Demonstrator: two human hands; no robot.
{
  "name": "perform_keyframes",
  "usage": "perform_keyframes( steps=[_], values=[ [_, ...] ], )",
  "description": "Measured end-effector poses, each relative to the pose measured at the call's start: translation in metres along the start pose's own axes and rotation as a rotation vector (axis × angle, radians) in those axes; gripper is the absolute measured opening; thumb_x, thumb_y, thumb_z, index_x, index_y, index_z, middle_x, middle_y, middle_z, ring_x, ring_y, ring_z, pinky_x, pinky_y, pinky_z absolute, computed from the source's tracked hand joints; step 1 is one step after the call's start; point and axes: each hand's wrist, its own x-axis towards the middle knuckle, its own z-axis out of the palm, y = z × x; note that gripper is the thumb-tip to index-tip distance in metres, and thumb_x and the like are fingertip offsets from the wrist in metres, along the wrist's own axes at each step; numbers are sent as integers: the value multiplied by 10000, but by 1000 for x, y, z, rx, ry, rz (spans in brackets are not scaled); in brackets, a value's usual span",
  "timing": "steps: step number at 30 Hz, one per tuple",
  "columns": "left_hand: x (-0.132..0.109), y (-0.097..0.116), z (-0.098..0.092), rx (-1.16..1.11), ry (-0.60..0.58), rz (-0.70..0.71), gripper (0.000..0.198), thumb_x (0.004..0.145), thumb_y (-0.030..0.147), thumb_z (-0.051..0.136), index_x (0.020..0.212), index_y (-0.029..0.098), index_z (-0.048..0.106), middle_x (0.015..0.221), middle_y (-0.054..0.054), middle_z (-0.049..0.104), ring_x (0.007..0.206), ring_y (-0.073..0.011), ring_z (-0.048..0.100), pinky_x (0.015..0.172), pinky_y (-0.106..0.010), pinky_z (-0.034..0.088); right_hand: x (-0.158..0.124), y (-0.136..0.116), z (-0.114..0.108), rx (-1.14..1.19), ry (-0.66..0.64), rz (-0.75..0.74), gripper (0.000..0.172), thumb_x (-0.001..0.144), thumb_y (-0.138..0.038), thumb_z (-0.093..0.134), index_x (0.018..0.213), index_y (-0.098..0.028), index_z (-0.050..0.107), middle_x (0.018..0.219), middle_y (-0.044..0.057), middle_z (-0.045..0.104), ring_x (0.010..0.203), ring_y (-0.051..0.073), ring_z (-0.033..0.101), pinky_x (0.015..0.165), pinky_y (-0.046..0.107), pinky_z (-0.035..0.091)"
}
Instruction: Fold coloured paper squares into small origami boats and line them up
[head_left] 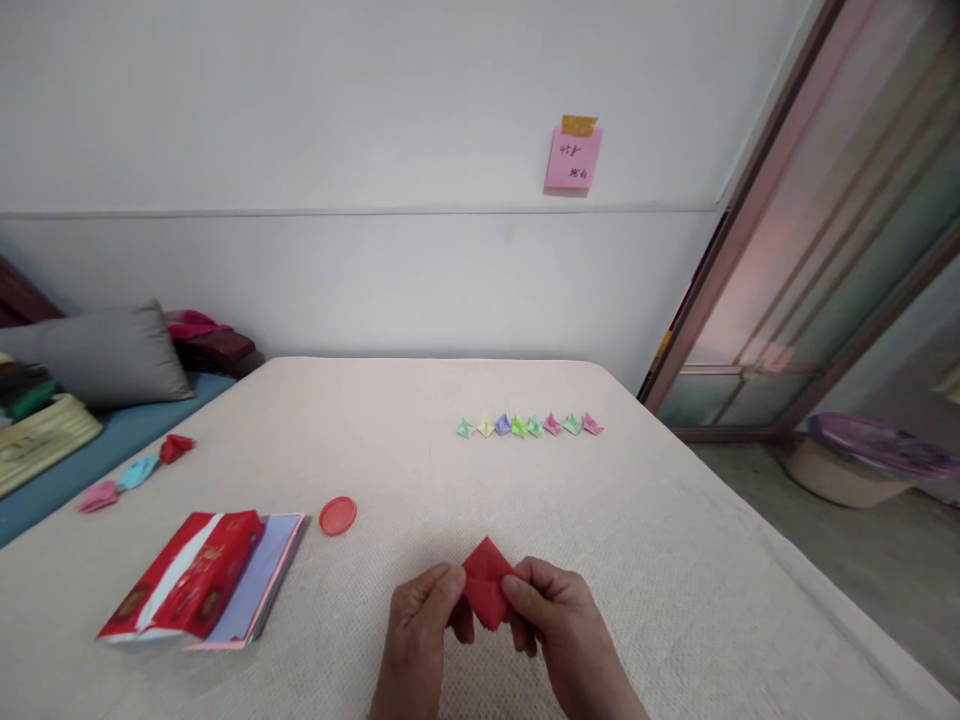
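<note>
Between my two hands, just above the near middle of the table, is a red folded paper (487, 582) shaped like a diamond, with a crease across its middle. My left hand (426, 612) pinches its left corner between thumb and fingers. At the right corner, the thumb and fingers of my right hand (553, 610) are closed on it the same way. Some of the fingertips are hidden behind the paper. Farther back stands a row of several small folded paper pieces (519, 427) in green, yellow, blue and pink.
On the cloth-covered table (390, 430), a red and white packet (187, 575) lies over coloured paper sheets (259, 580). A round red lid (338, 515) is beside them. Red (176, 447), blue (139, 472) and pink folded papers (98, 496) lie at the left edge. A lidded tub (862, 465) stands right.
</note>
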Motion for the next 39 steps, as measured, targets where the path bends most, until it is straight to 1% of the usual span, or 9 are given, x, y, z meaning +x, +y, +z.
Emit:
perform_keyframes(
  steps=[6,17,19,22,25,28,31,34,39],
  values=[
    [4,-4,3,-114,-204,-43,237,779,375,645,700,151,637,595,16,531,549,-124,427,540,-250,338,1,0,1,-63,48,-23,292,739,-339,681,537,-161,568,417,-46,495,374,70,380,409,225,220],
    [7,-5,2,-38,-151,-60,188,800,321,604,739,146,635,583,21,528,508,-112,429,501,-239,347,-3,-10,6,-114,68,13,233,682,-216,624,482,-178,511,407,-55,471,373,63,331,407,234,180],
    [4,-9,4,144,1,63,161,780,321,623,835,172,594,633,15,538,553,-143,473,533,-267,401,-2,-10,5,-101,152,12,262,684,-219,614,468,-188,470,405,-60,457,374,58,301,409,238,153],
    [-1,-20,7,548,220,537,358,695,179,667,1028,195,538,922,-75,610,805,-236,565,719,-366,472,-1,-7,3,-79,223,35,261,695,-228,604,472,-187,474,406,-63,444,378,54,272,415,243,136],
    [-1,-32,6,930,213,962,348,738,64,585,1065,180,567,1076,-140,615,948,-276,572,820,-399,449,0,-2,6,-80,241,67,258,697,-219,605,476,-187,476,407,-62,440,384,57,278,417,244,142],
    [0,-38,3,1058,142,1080,261,793,45,549,1019,163,607,937,-119,670,821,-243,596,761,-360,436,-2,1,11,-97,227,90,269,700,-222,620,481,-191,465,412,-65,430,385,58,280,413,244,150],
    [1,-33,1,870,150,877,179,846,75,517,922,189,631,804,-67,677,737,-212,575,723,-341,408,-5,-1,13,-101,131,59,299,751,-331,623,519,-177,513,449,-54,453,386,57,284,409,246,152],
    [4,-25,1,448,199,357,103,825,178,600,726,199,615,661,-10,613,644,-173,525,631,-287,390,-5,-5,10,-99,150,-13,339,809,-408,588,572,-168,549,451,-65,427,412,64,287,425,236,176],
    [12,-20,-2,-386,71,-197,63,719,149,693,698,164,635,679,10,607,605,-111,487,588,-223,383,1,-4,8,-115,153,-19,90,714,-196,651,800,-173,640,682,-7,604,575,118,491,496,222,338]
  ],
)
